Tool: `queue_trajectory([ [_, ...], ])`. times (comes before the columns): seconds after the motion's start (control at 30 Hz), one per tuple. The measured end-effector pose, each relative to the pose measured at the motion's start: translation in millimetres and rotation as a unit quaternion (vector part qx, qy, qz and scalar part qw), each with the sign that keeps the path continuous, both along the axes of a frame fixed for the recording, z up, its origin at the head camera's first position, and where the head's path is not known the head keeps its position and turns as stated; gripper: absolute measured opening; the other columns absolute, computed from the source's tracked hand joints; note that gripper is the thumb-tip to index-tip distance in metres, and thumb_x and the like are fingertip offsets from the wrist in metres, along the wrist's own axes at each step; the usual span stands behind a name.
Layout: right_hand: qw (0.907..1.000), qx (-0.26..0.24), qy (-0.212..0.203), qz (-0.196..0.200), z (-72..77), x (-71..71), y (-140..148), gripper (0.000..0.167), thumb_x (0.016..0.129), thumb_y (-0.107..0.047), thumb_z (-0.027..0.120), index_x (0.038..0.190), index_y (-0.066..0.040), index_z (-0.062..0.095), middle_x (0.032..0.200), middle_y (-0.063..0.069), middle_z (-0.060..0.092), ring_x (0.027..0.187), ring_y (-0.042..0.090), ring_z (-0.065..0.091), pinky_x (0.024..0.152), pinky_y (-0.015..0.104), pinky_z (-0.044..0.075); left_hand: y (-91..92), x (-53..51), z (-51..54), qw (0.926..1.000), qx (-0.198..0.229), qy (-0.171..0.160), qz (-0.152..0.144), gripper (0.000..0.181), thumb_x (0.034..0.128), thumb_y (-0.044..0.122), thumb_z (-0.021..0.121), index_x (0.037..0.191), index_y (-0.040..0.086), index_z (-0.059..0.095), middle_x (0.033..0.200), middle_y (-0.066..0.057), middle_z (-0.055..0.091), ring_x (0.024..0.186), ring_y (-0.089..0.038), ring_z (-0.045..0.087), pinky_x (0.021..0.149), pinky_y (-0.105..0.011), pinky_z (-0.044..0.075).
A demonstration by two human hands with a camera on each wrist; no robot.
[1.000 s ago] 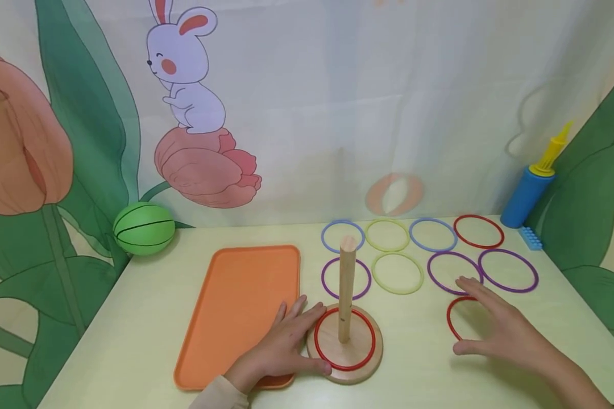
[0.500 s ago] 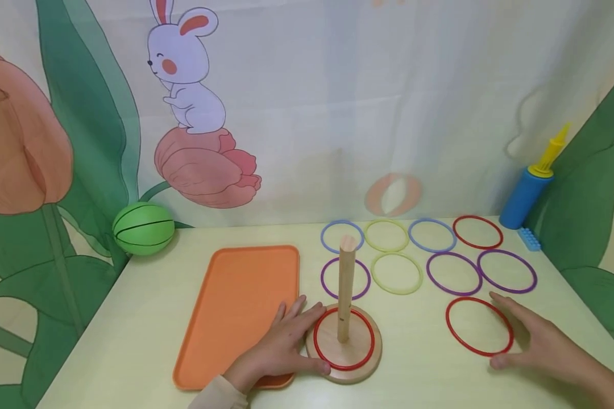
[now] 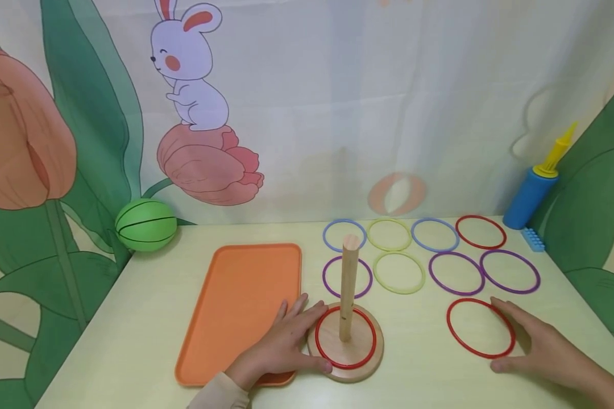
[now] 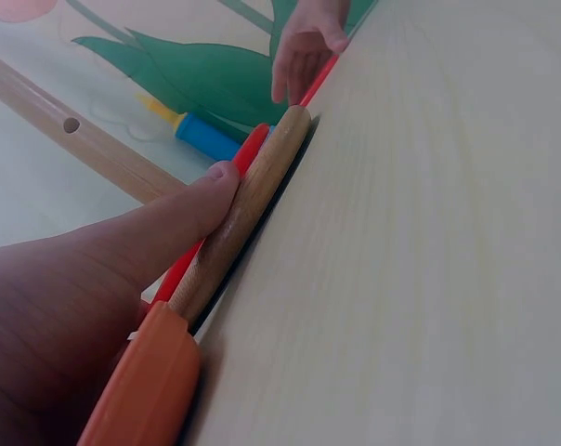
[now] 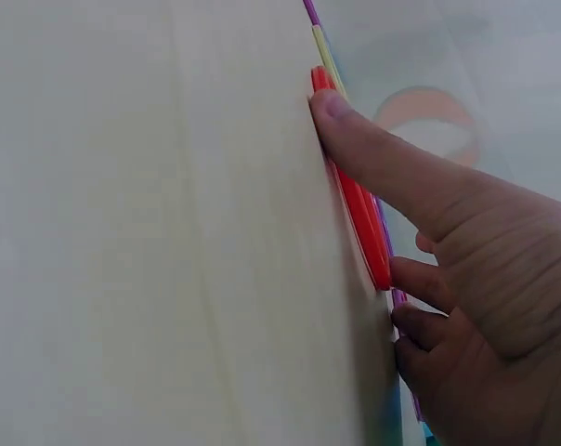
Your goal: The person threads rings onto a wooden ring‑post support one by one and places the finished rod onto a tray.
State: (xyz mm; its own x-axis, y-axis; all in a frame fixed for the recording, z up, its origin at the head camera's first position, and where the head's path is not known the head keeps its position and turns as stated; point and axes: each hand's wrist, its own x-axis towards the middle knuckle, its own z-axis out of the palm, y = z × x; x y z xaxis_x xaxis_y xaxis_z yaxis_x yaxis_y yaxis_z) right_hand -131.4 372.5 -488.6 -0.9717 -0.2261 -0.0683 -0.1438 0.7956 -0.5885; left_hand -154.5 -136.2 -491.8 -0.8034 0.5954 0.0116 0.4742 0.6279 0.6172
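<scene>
A round wooden base with an upright wooden peg (image 3: 349, 289) stands in the middle of the table, one red ring (image 3: 317, 335) lying flat on it around the peg. My left hand (image 3: 283, 349) rests at the base's left edge with fairly straight fingers; its thumb (image 4: 202, 200) touches the rim near that ring. Farther right, a second red ring (image 3: 452, 329) lies flat on the table. My right hand (image 3: 547, 352) spans its right side, the thumb (image 5: 341, 111) against the near rim and the fingers curved around the far side.
An orange tray (image 3: 245, 284) lies partly under my left hand. Behind the peg are several blue, yellow, red and purple rings (image 3: 399, 272). A green ball (image 3: 145, 224) sits at the back left; a blue-yellow pump (image 3: 532, 193) and a blue toy brick (image 3: 534, 240) are at the back right.
My right hand has moved right from above the loose red ring to that ring's right side, thumb and fingers coming to its rim. The left hand stays at the base.
</scene>
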Motion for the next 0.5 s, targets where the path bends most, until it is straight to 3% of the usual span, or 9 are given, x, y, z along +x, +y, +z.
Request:
queue_trajectory([
  [0.3, 0.9994, -0.034, 0.006, 0.002, -1.5, 1.9, -6.6, 0.121, 0.069, -0.040, 0.099, 0.163, -0.004, 0.033, 0.161, 0.030, 0.039, 0.143, 0.057, 0.032, 0.103, 0.084, 0.031, -0.5, 0.4, 0.3, 1.0000, -0.001, -0.005, 0.002, 0.108, 0.0788, 0.066, 0.085, 0.163, 0.014, 0.041, 0.169, -0.003, 0.038, 0.163, -0.035, 0.006, 0.128, -0.063, -0.004],
  [0.5, 0.9995, -0.029, 0.012, -0.002, -1.9, 5.8, -9.9, 0.120, 0.069, -0.045, 0.098, 0.163, -0.005, 0.035, 0.161, 0.027, 0.042, 0.142, 0.053, 0.035, 0.105, 0.082, 0.033, -0.3, 0.2, -1.2, 1.0000, -0.005, -0.001, 0.000, 0.108, 0.0789, 0.067, 0.084, 0.163, 0.015, 0.041, 0.169, -0.002, 0.038, 0.163, -0.034, 0.007, 0.128, -0.062, -0.004],
])
